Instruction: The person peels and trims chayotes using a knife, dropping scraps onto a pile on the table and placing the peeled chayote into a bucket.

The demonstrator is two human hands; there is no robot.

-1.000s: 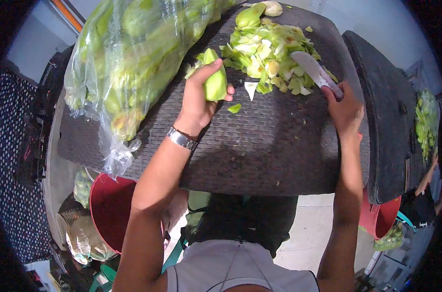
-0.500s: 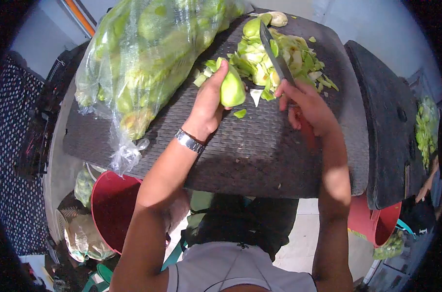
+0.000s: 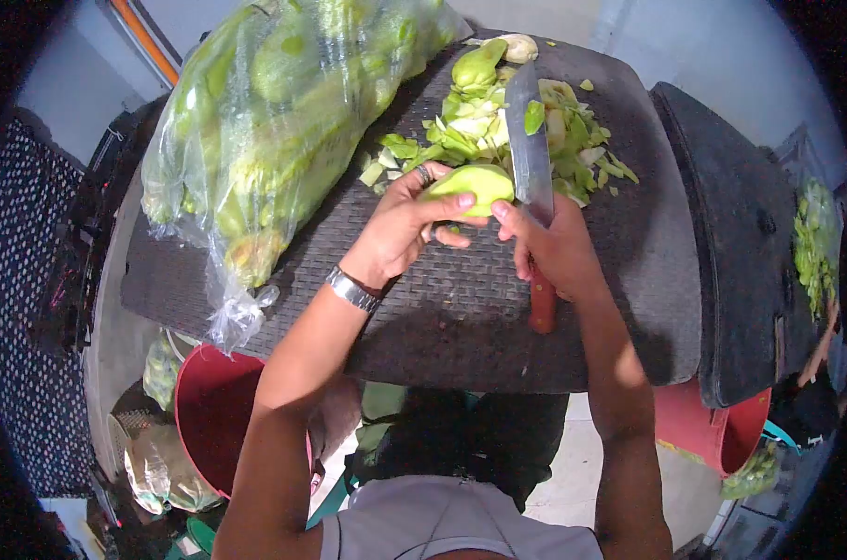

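Note:
My left hand [image 3: 397, 227] is closed around a pale green chayote [image 3: 479, 188], which lies sideways over the table. In my right hand [image 3: 563, 250] is a knife [image 3: 528, 149] with a wide grey blade and a reddish-brown handle. The blade points up and away from me, beside the chayote's right end, and a bit of green peel sticks to it. My right thumb is at that end of the chayote. Beyond the hands lies a pile of green and whitish peelings [image 3: 470, 126]. A whole pear-shaped chayote [image 3: 477, 65] rests at its far edge.
A big clear plastic bag [image 3: 283, 140] full of green chayotes covers the left of the dark woven-top table [image 3: 442, 345]. Red buckets stand below, one at left [image 3: 216, 411] and one at right [image 3: 713, 425]. A dark chair [image 3: 750, 252] adjoins the table's right side.
The chayote has turned from upright to sideways and moved right, towards my right hand. My right hand has come down and left, and the knife now stands more upright with its blade face showing.

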